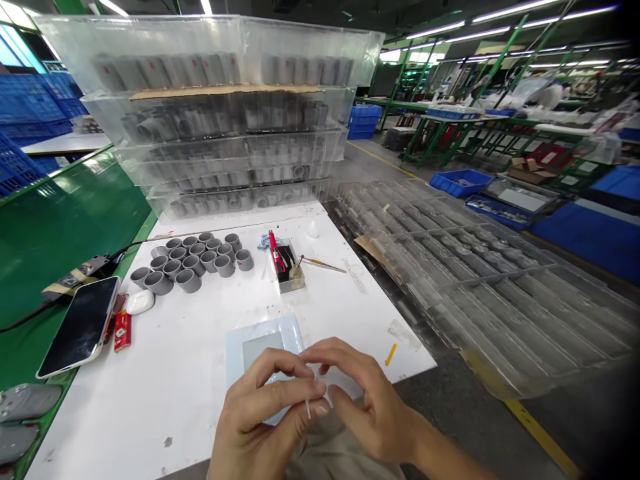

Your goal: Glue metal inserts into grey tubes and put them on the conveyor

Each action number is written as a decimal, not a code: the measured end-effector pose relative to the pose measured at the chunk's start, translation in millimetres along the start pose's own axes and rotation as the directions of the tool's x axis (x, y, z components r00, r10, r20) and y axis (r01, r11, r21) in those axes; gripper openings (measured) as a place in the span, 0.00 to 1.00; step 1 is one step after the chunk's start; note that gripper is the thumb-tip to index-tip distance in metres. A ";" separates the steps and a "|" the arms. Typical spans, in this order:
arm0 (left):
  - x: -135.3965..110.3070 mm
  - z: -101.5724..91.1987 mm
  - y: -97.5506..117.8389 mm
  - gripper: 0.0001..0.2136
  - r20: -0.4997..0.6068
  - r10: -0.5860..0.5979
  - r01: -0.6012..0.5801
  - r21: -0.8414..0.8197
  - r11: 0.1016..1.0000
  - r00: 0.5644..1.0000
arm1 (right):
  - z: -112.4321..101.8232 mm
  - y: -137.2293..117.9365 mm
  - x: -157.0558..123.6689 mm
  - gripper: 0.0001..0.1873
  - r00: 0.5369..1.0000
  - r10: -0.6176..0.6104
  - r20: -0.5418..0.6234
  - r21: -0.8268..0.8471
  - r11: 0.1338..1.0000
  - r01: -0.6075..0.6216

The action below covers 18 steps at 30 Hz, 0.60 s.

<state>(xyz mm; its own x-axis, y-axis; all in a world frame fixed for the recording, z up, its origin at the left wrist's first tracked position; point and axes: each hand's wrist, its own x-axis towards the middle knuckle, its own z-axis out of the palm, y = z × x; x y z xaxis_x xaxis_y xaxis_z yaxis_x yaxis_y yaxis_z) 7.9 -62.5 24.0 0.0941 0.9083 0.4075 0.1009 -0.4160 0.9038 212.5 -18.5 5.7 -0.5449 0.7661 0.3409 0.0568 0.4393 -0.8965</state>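
My left hand (263,417) and my right hand (363,397) meet at the near edge of the white table (175,373), fingers pinched together. Between the fingertips is a small thin whitish piece (314,400); I cannot make out what it is. Just beyond the hands a pale blue square pad (260,343) with a grey centre lies flat. Further back stands a cluster of several short grey plastic rings (193,262). To their right is a small clear box (289,270) holding a red tool (275,252) and a brush.
Stacked clear trays (225,113) full of grey parts rise at the table's back. Empty clear blister trays (480,280) spread out to the right. A phone (80,327), white mouse-like object (141,301) and red packet (123,330) lie left. Blue crates and green racks stand behind.
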 end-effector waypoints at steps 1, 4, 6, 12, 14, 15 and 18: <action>0.5 1.7 -0.5 0.14 -0.009 -0.005 0.005 -0.002 1.000 1.000 | 0.9 -0.2 1.4 0.27 1.000 -0.008 0.029 0.031 0.999 0.007; 4.7 7.1 -0.4 0.12 -0.054 -0.047 0.046 -0.009 0.999 0.997 | 1.9 0.7 9.2 0.20 0.996 -0.006 0.089 0.107 0.994 -0.004; 9.6 6.7 -0.4 0.08 -0.088 -0.126 0.124 -0.036 0.992 0.988 | 1.9 4.4 13.1 0.16 0.993 0.055 0.108 0.103 0.993 -0.066; 27.5 -44.5 -6.1 0.17 -0.362 -0.313 0.329 -0.020 0.944 0.878 | 2.0 23.4 9.3 0.13 0.963 0.268 -0.028 -0.021 0.963 -0.269; 37.4 -72.9 -10.2 0.23 -0.527 -0.206 0.332 0.156 0.930 0.825 | 3.3 25.9 6.9 0.12 0.934 0.325 -0.147 0.011 0.945 -0.327; 43.7 -86.4 -13.0 0.22 -0.561 -0.177 0.354 0.225 0.908 0.809 | 4.1 26.1 6.4 0.13 0.912 0.357 -0.204 0.042 0.933 -0.356; 65.3 -119.0 -26.0 0.17 -0.566 -0.134 0.438 0.444 0.782 0.814 | 6.1 24.5 7.8 0.19 0.829 0.482 -0.283 0.156 0.876 -0.456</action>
<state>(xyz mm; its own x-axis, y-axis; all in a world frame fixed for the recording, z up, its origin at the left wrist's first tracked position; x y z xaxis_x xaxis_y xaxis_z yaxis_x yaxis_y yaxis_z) -106.4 12.9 42.7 -0.4975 0.8195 0.2845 0.5600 0.0529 0.8268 204.6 -4.6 -15.4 -0.1880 0.9797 -0.0693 0.1672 -0.0376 -0.9852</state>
